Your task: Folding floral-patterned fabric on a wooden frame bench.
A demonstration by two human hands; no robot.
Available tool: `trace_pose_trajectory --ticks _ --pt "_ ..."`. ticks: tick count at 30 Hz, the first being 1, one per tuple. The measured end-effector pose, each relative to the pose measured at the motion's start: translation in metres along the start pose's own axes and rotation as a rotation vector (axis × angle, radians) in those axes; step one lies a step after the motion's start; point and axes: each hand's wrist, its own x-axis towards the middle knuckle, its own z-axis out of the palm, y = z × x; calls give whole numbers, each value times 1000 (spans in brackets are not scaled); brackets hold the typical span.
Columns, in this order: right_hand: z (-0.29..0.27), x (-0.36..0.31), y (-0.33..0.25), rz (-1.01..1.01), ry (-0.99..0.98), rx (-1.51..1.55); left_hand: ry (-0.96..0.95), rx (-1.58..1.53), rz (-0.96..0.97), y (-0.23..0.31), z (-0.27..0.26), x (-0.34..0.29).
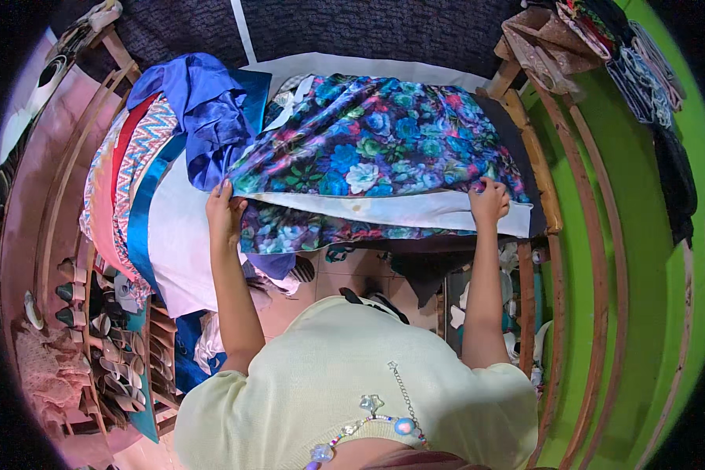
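Note:
A blue floral cloth (pixel 384 137) with pink, green and white blooms lies spread over the surface in front of me. My left hand (pixel 225 213) pinches its near left corner, and my right hand (pixel 489 200) grips the near edge toward the right. Between the hands the edge is lifted, showing a white strip (pixel 360 210) with a small brownish spot. Below that strip, more of the floral fabric hangs over the front. Close to my left hand lies a crumpled purple-blue cloth (pixel 204 110).
Folded fabrics, including a zigzag-patterned cloth (pixel 145 141), are piled at the left. Rows of shoes (pixel 121 356) fill a rack lower left. Wooden rails (pixel 595 235) run along the green wall at right, with clothes (pixel 642 78) hanging above. A dark patterned curtain (pixel 376 31) hangs behind.

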Motion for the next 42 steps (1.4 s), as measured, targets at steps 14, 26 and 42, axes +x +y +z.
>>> trace_pose_trajectory --ticks 14,26,42 --pt "-1 21 -5 -484 -206 205 28 -359 174 1 17 25" --pt "13 21 -9 -732 -130 374 17 -410 122 -6 1 37" --pt "-48 33 66 -408 319 128 -51 -197 87 -3 2 21"
